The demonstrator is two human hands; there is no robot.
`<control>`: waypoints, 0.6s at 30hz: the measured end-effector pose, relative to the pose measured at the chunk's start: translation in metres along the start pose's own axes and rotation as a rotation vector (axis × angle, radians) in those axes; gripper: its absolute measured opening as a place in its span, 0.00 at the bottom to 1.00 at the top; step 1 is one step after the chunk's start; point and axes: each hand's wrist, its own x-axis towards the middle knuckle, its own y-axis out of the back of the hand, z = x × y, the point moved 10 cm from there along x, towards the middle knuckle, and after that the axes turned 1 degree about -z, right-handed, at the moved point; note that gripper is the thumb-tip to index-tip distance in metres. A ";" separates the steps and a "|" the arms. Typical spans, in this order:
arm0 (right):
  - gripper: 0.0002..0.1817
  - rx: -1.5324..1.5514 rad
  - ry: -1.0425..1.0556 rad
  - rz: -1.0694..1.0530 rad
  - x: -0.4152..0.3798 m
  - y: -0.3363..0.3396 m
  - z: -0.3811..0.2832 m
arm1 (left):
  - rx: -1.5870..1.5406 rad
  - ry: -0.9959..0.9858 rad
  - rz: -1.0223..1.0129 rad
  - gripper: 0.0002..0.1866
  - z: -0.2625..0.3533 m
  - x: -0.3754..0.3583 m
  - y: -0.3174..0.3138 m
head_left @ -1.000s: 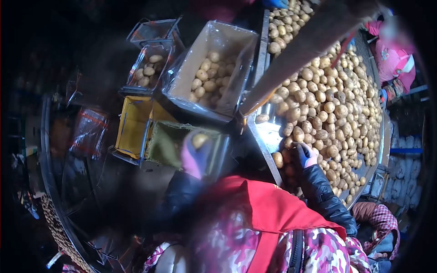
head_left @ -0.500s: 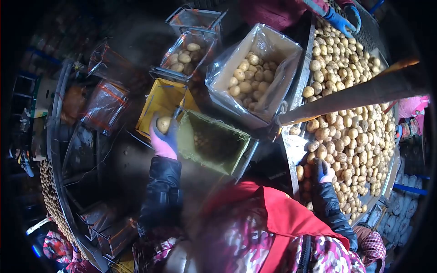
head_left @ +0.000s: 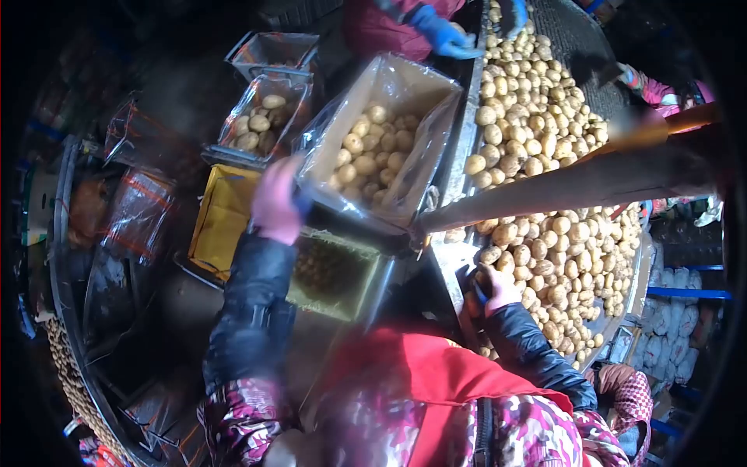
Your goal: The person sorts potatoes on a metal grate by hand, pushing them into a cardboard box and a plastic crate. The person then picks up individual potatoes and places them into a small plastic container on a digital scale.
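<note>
My left hand (head_left: 277, 201), in a pink glove with dark blue fingers, is smeared by motion above the near left corner of the plastic-lined carton (head_left: 317, 148). Whether it holds anything cannot be made out. Potatoes (head_left: 372, 156) lie inside that carton. Below the hand stands a green-walled box (head_left: 354, 289) with small potatoes deep in it. My right hand (head_left: 496, 288), gloved the same way, is at the left edge of a large heap of potatoes (head_left: 560, 257). Its dark fingers are curled, and what they close on is hidden.
A yellow box (head_left: 223, 214) and a plastic-lined crate of potatoes (head_left: 264, 117) stand to the left. A thick slanted beam (head_left: 576, 183) crosses above the heap. Another person's blue-gloved hand (head_left: 447, 33) is at the table's far end. A metal rim (head_left: 459, 175) edges the table.
The view has shifted, so most things sit further left. My left hand, with a potato over the yellow box before, has moved towards the lined carton. My right hand has drawn to the heap's edge.
</note>
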 end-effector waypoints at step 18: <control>0.34 -0.053 0.560 0.041 -0.012 -0.018 0.007 | 0.698 0.215 -1.031 0.20 -0.030 0.044 -0.307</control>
